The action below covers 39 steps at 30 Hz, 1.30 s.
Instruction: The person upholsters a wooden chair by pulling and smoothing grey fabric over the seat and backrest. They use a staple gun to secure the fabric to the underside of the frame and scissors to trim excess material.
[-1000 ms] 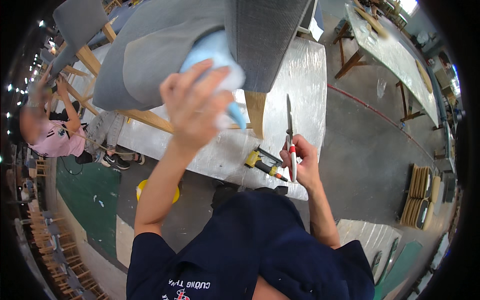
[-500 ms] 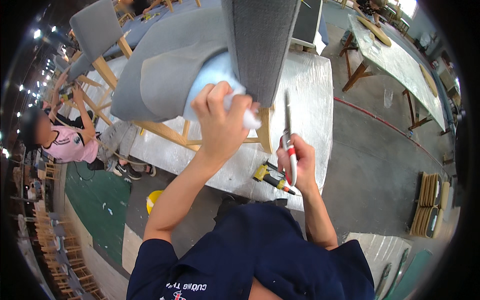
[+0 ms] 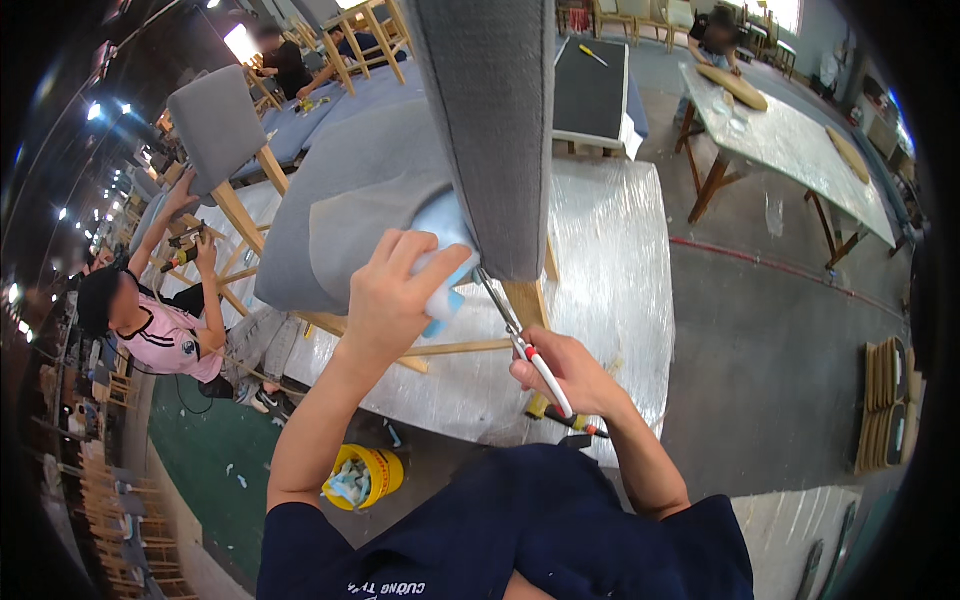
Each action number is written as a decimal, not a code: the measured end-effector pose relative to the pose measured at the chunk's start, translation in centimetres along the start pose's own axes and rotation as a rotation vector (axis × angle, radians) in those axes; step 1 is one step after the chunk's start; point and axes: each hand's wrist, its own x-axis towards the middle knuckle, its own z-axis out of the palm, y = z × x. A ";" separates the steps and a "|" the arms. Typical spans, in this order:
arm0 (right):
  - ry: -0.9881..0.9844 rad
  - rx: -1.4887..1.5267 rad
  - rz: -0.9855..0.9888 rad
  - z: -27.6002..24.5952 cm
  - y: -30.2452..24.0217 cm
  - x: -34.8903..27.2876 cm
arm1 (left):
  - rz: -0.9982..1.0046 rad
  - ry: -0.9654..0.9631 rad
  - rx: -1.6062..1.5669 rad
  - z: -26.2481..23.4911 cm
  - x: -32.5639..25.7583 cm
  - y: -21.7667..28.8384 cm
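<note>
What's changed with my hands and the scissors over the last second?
The left hand dropped from raised and open to pinching the pale blue foam at the grey chair edge. The scissors swung from upright to angle toward the foam. The right hand still holds them.

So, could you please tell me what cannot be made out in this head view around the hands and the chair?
- Scissors: blade tips hidden behind the grey chair back.
- Pale blue foam: mostly covered by the left hand and the grey fabric.
- Tool on the wrapped table: largely hidden behind the right hand; its kind is unclear.
- Yellow bucket: contents too small to identify.
- Chair top: cut off by the upper edge.
</note>
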 end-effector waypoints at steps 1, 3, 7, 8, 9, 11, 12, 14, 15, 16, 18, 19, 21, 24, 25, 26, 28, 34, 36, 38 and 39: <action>-0.013 0.075 0.032 -0.2 0.1 0.0 | -0.017 0.038 -0.055 -0.1 0.5 -0.2; -0.069 0.040 0.049 -0.9 -0.8 -0.3 | -0.060 0.082 -0.187 0.0 0.5 -0.5; -0.111 -0.103 0.016 -1.8 -2.4 -0.1 | -0.115 0.064 -0.230 0.0 0.4 -0.8; -0.100 -0.100 0.029 -1.9 -2.5 -0.1 | -0.120 0.065 -0.227 -0.1 0.2 -0.7; -0.090 -0.096 0.042 -1.8 -2.5 -0.2 | -0.126 0.066 -0.225 -0.1 0.3 -0.7; -0.084 -0.083 0.074 -1.9 -3.1 -0.1 | -0.108 0.097 -0.245 0.1 0.5 -0.5; -0.087 -0.074 0.093 -2.1 -3.7 0.1 | -0.106 0.111 -0.255 0.1 0.4 -0.4; -0.085 -0.052 0.123 -2.1 -4.5 0.3 | -0.096 0.117 -0.234 0.1 0.2 -0.5; -0.079 -0.040 0.133 -2.1 -4.8 0.4 | -0.089 0.120 -0.224 0.2 0.2 -0.6; -0.074 -0.027 0.143 -2.0 -5.0 0.5 | -0.066 0.134 -0.206 0.3 0.1 -0.6; -0.056 -0.035 0.141 -1.8 -5.8 1.1 | -0.018 0.154 -0.165 0.4 -0.3 -0.4; -0.049 -0.039 0.140 -1.7 -6.1 1.4 | -0.011 0.166 -0.144 0.7 -0.6 -0.3; -0.016 -0.014 0.082 -1.1 -5.1 1.8 | 0.000 0.190 -0.095 1.2 -1.3 0.3; 0.023 0.017 0.009 -0.3 -2.2 2.9 | -0.022 0.216 -0.083 1.3 -1.2 0.9; 0.028 0.028 -0.013 -0.1 -1.6 3.1 | -0.035 0.213 -0.079 1.2 -1.2 1.1; 0.048 0.029 -0.002 0.1 -1.4 3.3 | -0.047 0.203 -0.075 1.1 -1.1 1.2; 0.090 0.032 0.019 0.3 -1.3 3.5 | -0.106 0.166 -0.031 0.6 -1.0 2.2; 0.101 0.173 0.034 0.8 2.4 1.3 | -0.455 -0.096 0.145 -0.3 1.6 5.1; 0.081 0.169 0.108 1.1 3.5 -0.9 | -0.676 -0.069 -0.074 -0.6 1.3 4.0; 0.090 0.256 0.167 2.0 5.0 -2.9 | -0.734 0.229 -0.401 1.0 -0.7 3.3; 0.116 0.319 0.213 2.5 6.2 -3.8 | -0.744 0.363 -0.571 1.6 -1.6 3.2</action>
